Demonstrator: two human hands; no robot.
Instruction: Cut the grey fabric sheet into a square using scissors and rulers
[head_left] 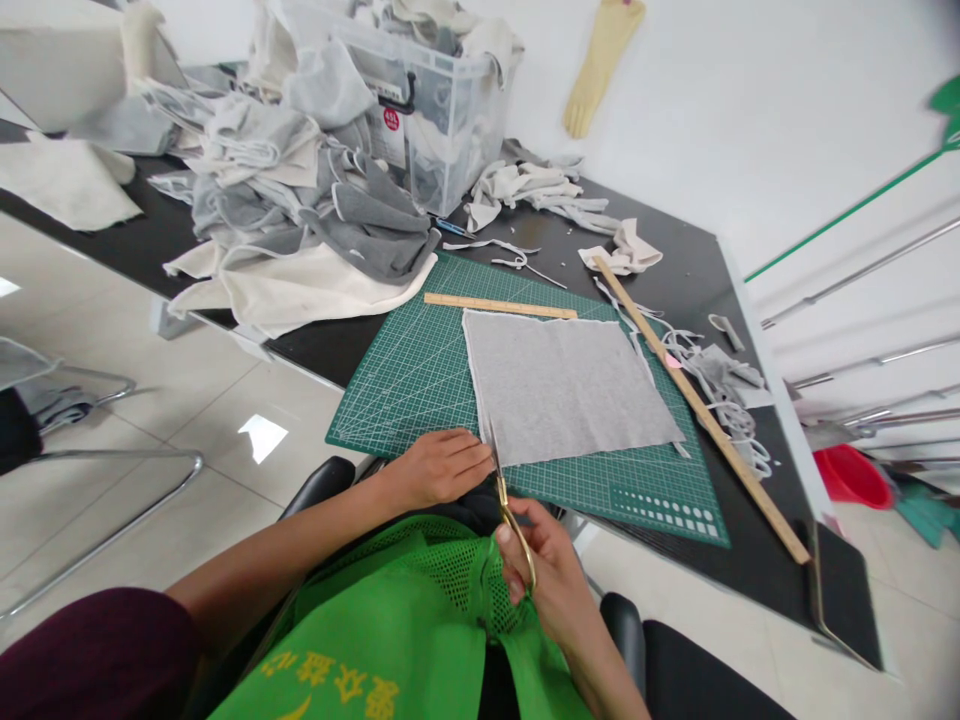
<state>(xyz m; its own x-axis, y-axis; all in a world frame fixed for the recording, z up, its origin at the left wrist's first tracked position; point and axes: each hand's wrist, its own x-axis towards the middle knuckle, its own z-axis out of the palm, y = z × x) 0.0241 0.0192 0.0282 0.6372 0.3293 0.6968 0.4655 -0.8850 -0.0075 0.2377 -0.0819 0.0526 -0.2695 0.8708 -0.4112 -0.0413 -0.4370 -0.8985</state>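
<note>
A rectangle of light grey cloth (570, 390) lies on a green cutting mat (405, 380). My right hand (551, 565) grips gold-handled scissors (504, 500) by the finger loops, with the blades pointing away from me at the cloth's near left corner. At that same corner my left hand (442, 467) lies on the edge of the cloth, its fingers closed together and partly hidden beside the blades. Along the left edge runs a thin strip next to the blades. Whether the blades are apart is too small to tell.
Behind the cloth lies a short wooden ruler (499, 305); a long wooden ruler (697, 400) slants at right. Cloth pieces (300, 210) are heaped at left by a clear plastic box (450, 120). Scraps (739, 400) and a phone (844, 590) lie near the right edge.
</note>
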